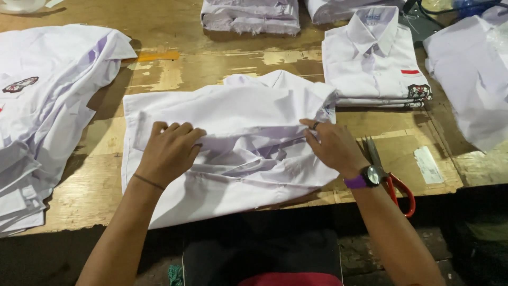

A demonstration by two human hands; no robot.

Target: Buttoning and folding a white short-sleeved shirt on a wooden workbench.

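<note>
A white shirt lies face down on the wooden table, partly folded, with its collar pointing away from me. My left hand presses on the shirt's left part, fingers curled over a fold of cloth. My right hand, with a ring and a purple-strapped watch on the wrist, pinches the fold at the shirt's right side. Both hands grip the same crumpled band of fabric across the middle.
A stack of folded white shirts with a badge sits at the back right. Loose white shirts pile up at the left and far right. Red-handled scissors lie by my right wrist. More folded cloth rests at the back.
</note>
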